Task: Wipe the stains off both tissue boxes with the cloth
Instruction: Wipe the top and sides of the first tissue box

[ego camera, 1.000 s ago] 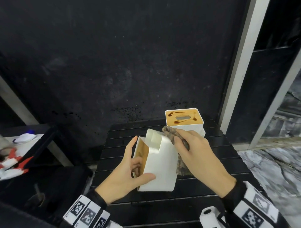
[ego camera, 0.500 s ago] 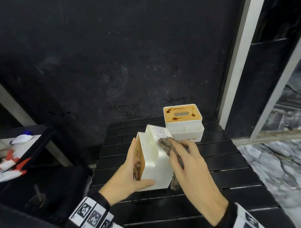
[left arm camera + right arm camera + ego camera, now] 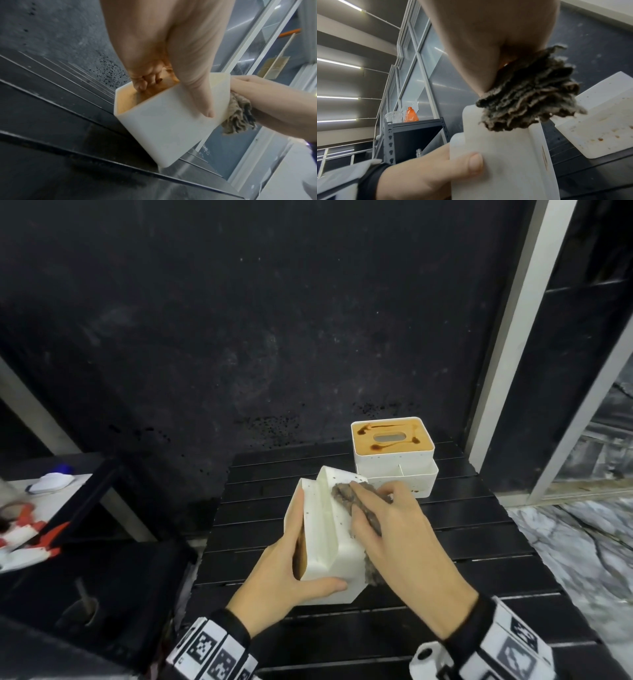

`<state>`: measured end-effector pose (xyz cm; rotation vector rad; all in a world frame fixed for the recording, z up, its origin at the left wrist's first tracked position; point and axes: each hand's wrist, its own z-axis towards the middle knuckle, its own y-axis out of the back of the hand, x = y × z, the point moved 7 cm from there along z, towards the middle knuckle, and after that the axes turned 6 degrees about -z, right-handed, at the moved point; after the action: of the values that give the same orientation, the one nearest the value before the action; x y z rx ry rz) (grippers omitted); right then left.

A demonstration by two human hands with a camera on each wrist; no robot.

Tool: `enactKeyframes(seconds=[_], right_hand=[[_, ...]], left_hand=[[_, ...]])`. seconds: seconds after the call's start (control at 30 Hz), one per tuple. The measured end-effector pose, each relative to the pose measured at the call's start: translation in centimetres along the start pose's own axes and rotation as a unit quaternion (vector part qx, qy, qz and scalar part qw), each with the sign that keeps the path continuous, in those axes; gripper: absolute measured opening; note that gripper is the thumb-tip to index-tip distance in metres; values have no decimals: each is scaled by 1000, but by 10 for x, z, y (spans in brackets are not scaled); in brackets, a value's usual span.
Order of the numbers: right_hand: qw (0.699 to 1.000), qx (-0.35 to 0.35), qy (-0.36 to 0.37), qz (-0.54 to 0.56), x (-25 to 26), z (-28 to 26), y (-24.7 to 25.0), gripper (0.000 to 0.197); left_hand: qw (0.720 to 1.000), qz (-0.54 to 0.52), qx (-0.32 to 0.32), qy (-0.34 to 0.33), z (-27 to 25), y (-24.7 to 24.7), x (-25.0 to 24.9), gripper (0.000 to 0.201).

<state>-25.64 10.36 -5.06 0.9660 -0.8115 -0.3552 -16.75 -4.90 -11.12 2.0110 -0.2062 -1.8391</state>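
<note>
My left hand (image 3: 294, 570) clamps the tipped white plastic tissue box (image 3: 334, 546) over the black slatted desk (image 3: 479, 546); my right hand (image 3: 400, 546) presses the grey-brown cloth (image 3: 346, 496) onto it. The second stained box (image 3: 394, 453) stands far right.

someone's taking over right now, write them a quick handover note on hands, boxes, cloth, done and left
Left hand: grips the near tissue box, tipped on its side over the black table.
Right hand: presses the cloth against that box's white side.
Far tissue box: upright at the table's back, brown streaks on its top.
Done: nothing certain; the near box shows specks.
Left: finish this box, then the far one.
</note>
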Motion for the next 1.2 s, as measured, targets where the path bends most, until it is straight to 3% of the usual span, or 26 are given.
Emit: enactKeyframes(seconds=[0.23, 0.33, 0.47, 0.67, 0.93, 1.2], right_hand=[[993, 38, 26, -113, 18, -11, -11, 71], [985, 122, 96, -73, 26, -5, -18, 76], [975, 188, 103, -63, 27, 5, -20, 82], [981, 194, 8, -12, 18, 53, -35, 87], [973, 218, 58, -38, 28, -3, -24, 93], [982, 185, -22, 14, 8, 59, -36, 93]], left_hand=[[1000, -3, -2, 9, 1, 1, 8, 135], [1000, -3, 10, 10, 3, 2, 10, 136], [999, -19, 24, 13, 4, 2, 11, 134], [1000, -5, 18, 5, 6, 1, 8, 136], [1000, -18, 19, 2, 6, 2, 9, 133], [1000, 14, 22, 16, 8, 3, 8, 134]])
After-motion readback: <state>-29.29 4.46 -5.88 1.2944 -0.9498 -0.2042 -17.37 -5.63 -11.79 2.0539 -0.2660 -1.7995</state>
